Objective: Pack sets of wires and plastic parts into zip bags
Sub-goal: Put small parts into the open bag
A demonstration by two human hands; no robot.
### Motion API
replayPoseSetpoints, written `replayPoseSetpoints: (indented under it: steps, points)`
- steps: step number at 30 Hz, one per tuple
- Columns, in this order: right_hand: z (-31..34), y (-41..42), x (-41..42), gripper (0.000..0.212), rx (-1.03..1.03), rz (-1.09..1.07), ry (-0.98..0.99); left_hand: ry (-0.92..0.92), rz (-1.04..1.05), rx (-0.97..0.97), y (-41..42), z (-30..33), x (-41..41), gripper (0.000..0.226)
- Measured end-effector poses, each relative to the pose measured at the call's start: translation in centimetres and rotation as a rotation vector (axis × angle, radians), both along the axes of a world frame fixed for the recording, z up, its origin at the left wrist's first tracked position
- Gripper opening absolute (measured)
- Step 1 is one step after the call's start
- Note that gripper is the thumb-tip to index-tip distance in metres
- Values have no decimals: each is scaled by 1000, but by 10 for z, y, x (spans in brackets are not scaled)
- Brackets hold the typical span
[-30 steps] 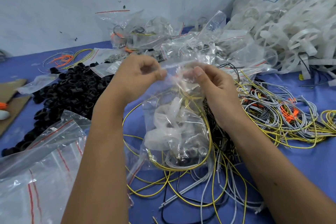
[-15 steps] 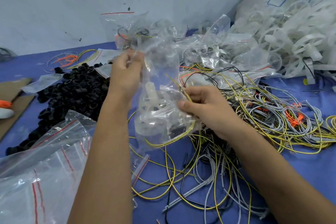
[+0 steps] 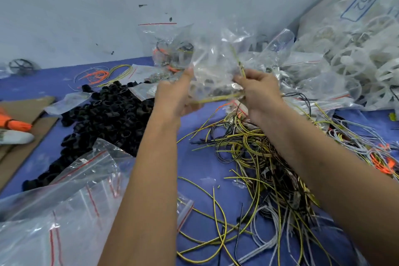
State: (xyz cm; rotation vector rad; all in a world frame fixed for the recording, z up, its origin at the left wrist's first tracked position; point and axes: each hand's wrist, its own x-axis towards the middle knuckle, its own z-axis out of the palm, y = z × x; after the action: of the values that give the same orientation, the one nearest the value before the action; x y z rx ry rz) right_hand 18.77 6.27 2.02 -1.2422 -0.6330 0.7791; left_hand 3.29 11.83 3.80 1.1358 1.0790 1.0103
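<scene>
Both hands [image 3: 172, 97] [image 3: 257, 90] lifted higher, pinching crinkly clear zip bag [image 3: 213, 60], yellow wire [image 3: 216, 99] looped inside

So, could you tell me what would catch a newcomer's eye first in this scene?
Probably the filled zip bag held up at the centre between the left hand and the right hand, with a yellow wire looped inside it. Below and to the right sprawls a tangle of yellow, black and grey wires on the blue table. To the left lies a heap of black plastic parts.
</scene>
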Motion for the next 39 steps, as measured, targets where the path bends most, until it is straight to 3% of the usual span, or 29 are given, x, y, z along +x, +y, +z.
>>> replayPoseSetpoints:
  steps: [2, 3, 6, 9, 12, 14, 17, 20, 27, 33, 36, 39]
  points:
    - [26, 32, 5, 12, 72, 4, -6, -216, 122, 76, 17, 17, 14, 24]
    - [39, 47, 8, 13, 133, 22, 48, -303, 153, 92, 26, 26, 19, 32]
    - [64, 76, 15, 23, 171, 113, 226, -284, 212, 124, 50, 43, 28, 51]
    - [51, 78, 11, 40, -38, 195, 31, -136, 218, 123, 50, 36, 30, 36]
    - [28, 56, -7, 25, -99, 122, -154, 33, 219, 150, 38, 5, 21, 24]
    - [11, 42, -17, 17, -113, 143, -215, 320, 247, 219, 28, -22, 7, 11]
    - [-10, 27, -34, 15, -183, 200, -419, 784, 307, 425, 18, -58, -18, 20]
    - [-23, 16, -58, 20, -193, 265, -598, 955, 352, 505, 14, -72, -34, 22]
    - [-36, 4, -61, 16, -176, 203, -1081, 830, 244, 533, 4, -66, -20, 24]
    - [-19, 2, -16, 15, -231, 6, -1246, 641, 50, 453, -4, -64, 21, 20]
    - [-12, -3, -12, 15, -301, 145, -1258, 624, 47, 445, -11, -64, 35, 18]
    - [-10, -15, -37, 13, -345, 363, -1272, 543, 213, 427, -10, -57, 24, 26]
